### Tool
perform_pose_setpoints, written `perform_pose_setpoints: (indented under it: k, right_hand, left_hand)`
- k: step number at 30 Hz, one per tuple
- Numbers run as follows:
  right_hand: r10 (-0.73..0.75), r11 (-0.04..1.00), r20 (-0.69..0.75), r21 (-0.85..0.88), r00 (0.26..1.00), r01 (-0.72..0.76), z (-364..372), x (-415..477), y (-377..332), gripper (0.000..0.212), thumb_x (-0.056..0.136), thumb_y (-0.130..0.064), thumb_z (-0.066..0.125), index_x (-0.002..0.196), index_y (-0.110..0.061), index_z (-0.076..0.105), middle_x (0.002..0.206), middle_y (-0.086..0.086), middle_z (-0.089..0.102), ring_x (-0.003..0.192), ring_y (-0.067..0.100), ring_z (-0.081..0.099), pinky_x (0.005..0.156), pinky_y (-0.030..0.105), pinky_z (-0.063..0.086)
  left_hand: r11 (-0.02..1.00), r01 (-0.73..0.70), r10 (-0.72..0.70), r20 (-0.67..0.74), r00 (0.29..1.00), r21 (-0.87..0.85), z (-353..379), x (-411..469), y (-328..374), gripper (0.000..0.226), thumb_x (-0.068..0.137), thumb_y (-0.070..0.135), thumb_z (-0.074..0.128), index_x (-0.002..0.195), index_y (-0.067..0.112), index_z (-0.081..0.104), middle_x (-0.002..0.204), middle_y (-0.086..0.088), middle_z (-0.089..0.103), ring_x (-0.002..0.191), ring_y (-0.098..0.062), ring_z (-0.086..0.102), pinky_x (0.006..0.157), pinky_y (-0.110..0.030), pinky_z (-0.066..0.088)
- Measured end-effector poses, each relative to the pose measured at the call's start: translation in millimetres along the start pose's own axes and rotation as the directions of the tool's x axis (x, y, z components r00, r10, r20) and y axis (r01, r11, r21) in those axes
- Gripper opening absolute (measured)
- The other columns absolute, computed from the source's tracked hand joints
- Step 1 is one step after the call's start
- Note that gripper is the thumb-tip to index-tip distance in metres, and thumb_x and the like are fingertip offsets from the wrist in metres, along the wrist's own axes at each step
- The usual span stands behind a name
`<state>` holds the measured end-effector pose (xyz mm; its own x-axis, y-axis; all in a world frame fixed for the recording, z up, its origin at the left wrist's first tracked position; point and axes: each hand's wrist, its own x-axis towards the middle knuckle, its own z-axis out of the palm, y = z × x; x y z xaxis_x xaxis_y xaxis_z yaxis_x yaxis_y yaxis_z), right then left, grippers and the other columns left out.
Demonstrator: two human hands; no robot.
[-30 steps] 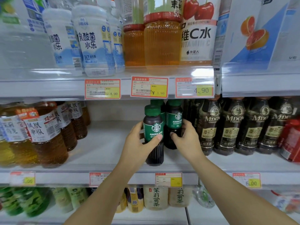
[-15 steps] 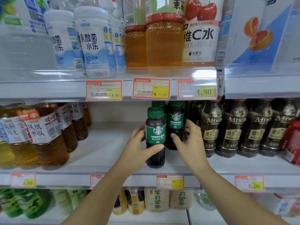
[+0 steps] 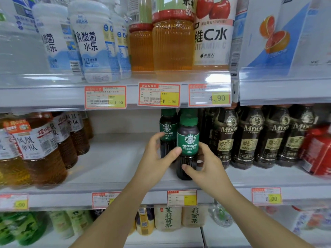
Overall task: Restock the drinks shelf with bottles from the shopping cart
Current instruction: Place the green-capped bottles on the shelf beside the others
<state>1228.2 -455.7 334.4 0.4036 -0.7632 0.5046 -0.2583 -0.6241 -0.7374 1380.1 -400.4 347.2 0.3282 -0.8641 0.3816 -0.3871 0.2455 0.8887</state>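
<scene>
Standing near the front edge of the middle shelf (image 3: 111, 169), the Americano bottle (image 3: 188, 140) was gripped by both hands: left hand (image 3: 155, 161) curled round its label, right hand (image 3: 209, 169) round its dark base.

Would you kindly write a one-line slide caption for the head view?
Left hand and right hand grip the front Americano bottle on the middle shelf, beside dark coffee bottles.
</scene>
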Motion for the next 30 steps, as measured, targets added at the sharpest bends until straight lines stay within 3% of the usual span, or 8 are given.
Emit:
perform_pose_setpoints:
  k: [3,8,11,15,20,23,27,30]
  right_hand:
    - [0.033,0.999,-0.05,-0.002,0.998,-0.033,-1,0,6,0.066,0.074,-0.014,0.07,0.133,-0.022,0.042,0.104,-0.014,0.062,0.086,0.007,0.061,0.069,0.004,0.043]
    - [0.04,0.999,-0.048,-0.022,0.998,-0.041,-2,1,5,0.067,0.076,-0.013,0.069,0.135,-0.021,0.038,0.112,-0.01,0.061,0.096,0.009,0.06,0.077,0.006,0.041]
    - [0.048,0.999,-0.046,-0.014,0.998,-0.049,-3,2,4,0.068,0.076,-0.013,0.071,0.135,-0.019,0.038,0.116,-0.009,0.058,0.105,0.008,0.056,0.085,0.015,0.04]
    - [0.054,0.998,-0.043,-0.034,0.998,-0.056,-2,4,5,0.069,0.077,-0.014,0.071,0.136,-0.018,0.037,0.117,-0.008,0.058,0.105,0.008,0.054,0.083,0.012,0.037]
    - [0.057,0.997,-0.037,-0.045,0.998,-0.058,-2,8,7,0.069,0.077,-0.013,0.071,0.136,-0.017,0.036,0.118,-0.007,0.057,0.11,0.01,0.054,0.083,0.008,0.035]
    - [0.054,0.998,-0.054,-0.042,0.997,-0.056,-2,3,4,0.075,0.077,-0.015,0.072,0.14,-0.018,0.032,0.126,-0.008,0.049,0.119,0.007,0.046,0.094,0.012,0.033]
    - [-0.211,0.97,-0.258,-0.173,0.943,0.169,0,-19,-16,0.06,0.083,-0.018,0.065,0.137,-0.017,0.039,0.131,-0.008,0.04,0.125,0.002,0.035,0.105,0.013,0.026]
    - [-0.42,0.901,-0.154,-0.19,0.894,0.391,22,-35,-38,0.034,0.085,-0.02,0.056,0.119,-0.019,0.053,0.116,-0.006,0.054,0.112,0.006,0.047,0.098,0.02,0.037]
  left_hand:
    - [0.999,0.038,-0.035,-0.143,0.989,0.02,-2,11,-6,0.058,0.088,0.028,0.062,0.138,0.024,0.033,0.135,0.009,0.042,0.128,-0.015,0.042,0.103,-0.03,0.036]
    - [0.995,0.041,-0.026,-0.161,0.987,0.09,6,32,-13,0.059,0.085,0.007,0.065,0.137,0.014,0.038,0.115,0.006,0.052,0.116,-0.018,0.052,0.093,-0.023,0.039]
    - [0.993,0.036,-0.013,-0.189,0.982,0.117,9,36,-15,0.056,0.084,0.007,0.067,0.133,0.013,0.042,0.111,0.006,0.053,0.107,-0.014,0.055,0.088,-0.022,0.041]
    - [0.991,0.04,-0.013,-0.201,0.979,0.131,9,38,-16,0.054,0.083,0.01,0.068,0.131,0.014,0.044,0.113,0.003,0.055,0.104,-0.015,0.056,0.088,-0.024,0.043]
    - [0.986,0.05,-0.02,-0.18,0.983,0.162,7,40,-18,0.053,0.082,0.012,0.069,0.13,0.014,0.045,0.12,-0.004,0.057,0.109,-0.021,0.057,0.092,-0.029,0.046]
    - [0.983,0.053,-0.028,-0.143,0.989,0.174,4,36,-15,0.059,0.083,0.015,0.069,0.135,0.014,0.041,0.129,-0.005,0.052,0.116,-0.022,0.053,0.099,-0.032,0.043]
    - [0.975,-0.053,0.094,-0.182,0.979,0.216,-6,11,-4,0.053,0.088,0.018,0.062,0.136,0.023,0.04,0.13,0.004,0.047,0.114,-0.009,0.049,0.098,-0.032,0.043]
    - [0.944,-0.188,0.252,-0.226,0.941,0.271,-26,-30,2,0.038,0.092,0.013,0.055,0.121,0.035,0.047,0.114,0.017,0.051,0.106,0.003,0.052,0.092,-0.021,0.045]
